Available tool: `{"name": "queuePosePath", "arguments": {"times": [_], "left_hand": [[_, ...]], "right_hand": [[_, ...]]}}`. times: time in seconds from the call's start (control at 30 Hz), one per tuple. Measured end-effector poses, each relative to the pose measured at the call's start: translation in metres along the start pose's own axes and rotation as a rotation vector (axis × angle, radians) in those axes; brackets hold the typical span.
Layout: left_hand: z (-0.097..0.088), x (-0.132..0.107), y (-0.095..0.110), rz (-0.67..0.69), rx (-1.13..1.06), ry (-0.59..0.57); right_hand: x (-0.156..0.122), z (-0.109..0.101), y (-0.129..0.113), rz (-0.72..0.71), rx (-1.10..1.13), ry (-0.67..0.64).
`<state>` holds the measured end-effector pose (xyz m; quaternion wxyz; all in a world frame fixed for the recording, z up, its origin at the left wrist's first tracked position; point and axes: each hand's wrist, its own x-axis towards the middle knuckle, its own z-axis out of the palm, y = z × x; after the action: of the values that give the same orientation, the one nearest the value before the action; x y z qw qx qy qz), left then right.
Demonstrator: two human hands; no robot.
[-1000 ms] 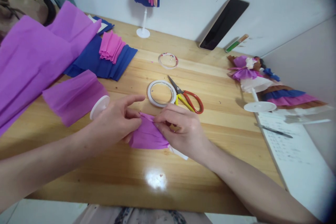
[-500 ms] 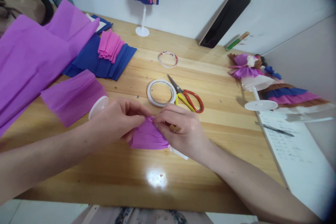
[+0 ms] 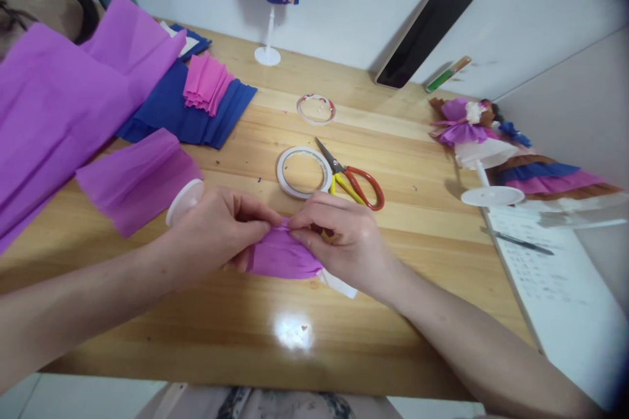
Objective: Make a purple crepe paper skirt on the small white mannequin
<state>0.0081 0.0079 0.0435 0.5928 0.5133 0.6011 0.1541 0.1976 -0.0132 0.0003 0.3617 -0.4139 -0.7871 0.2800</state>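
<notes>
A piece of purple crepe paper [image 3: 285, 255] is pinched along its upper edge between my two hands. My left hand [image 3: 228, 226] grips it at the left, thumb against fingers. From the right, my right hand [image 3: 344, 236] pinches the same edge close to the left fingertips. A white strip [image 3: 339, 285] sticks out from the paper's lower right, below my right hand. Just beyond my hands lie a roll of double-sided tape [image 3: 282, 170] and scissors [image 3: 366, 186] with red and yellow handles. A white disc base [image 3: 184, 200] shows behind my left wrist.
Purple crepe sheets [image 3: 73, 91], a blue pleated piece [image 3: 167, 108] and a pink pleated piece [image 3: 209, 85] lie at the left. A phone [image 3: 425, 36] leans on the wall. At right are a paper-dressed doll [image 3: 462, 121], a notebook [image 3: 545, 281] and a pen [image 3: 521, 242].
The pinched upper edge of the purple crepe paper shows a little more between my fingertips. My hands stay nearly in place, and the view has shifted slightly.
</notes>
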Motion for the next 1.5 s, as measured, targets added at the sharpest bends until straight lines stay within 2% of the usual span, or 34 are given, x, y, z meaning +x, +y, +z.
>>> {"name": "queuePosePath", "arguments": {"times": [0.1, 0.27, 0.4, 0.9, 1.1, 1.23, 1.43, 1.5], "left_hand": [[-0.001, 0.002, 0.001, -0.072, 0.047, -0.075], [-0.002, 0.007, 0.004, -0.140, 0.110, -0.068], [0.000, 0.007, 0.002, -0.106, 0.108, -0.052], [-0.001, 0.008, -0.002, -0.104, 0.065, -0.077], [-0.001, 0.008, -0.001, -0.123, 0.067, -0.074], [-0.001, 0.009, -0.001, -0.141, 0.042, -0.088], [-0.001, 0.006, 0.001, -0.123, 0.016, -0.091], [-0.001, 0.005, 0.001, -0.126, -0.007, -0.105]], "right_hand": [[0.000, -0.001, 0.002, 0.026, 0.033, -0.007], [0.001, -0.002, 0.006, 0.071, 0.085, -0.027], [0.002, -0.004, 0.007, 0.115, 0.115, -0.057], [0.004, -0.010, 0.017, 0.108, 0.169, -0.164], [0.004, -0.014, 0.010, 0.153, 0.148, -0.109], [0.003, -0.012, 0.004, 0.119, 0.138, -0.108], [0.002, -0.013, 0.000, -0.051, 0.066, -0.149], [0.002, -0.014, 0.000, -0.066, 0.042, -0.169]]}}
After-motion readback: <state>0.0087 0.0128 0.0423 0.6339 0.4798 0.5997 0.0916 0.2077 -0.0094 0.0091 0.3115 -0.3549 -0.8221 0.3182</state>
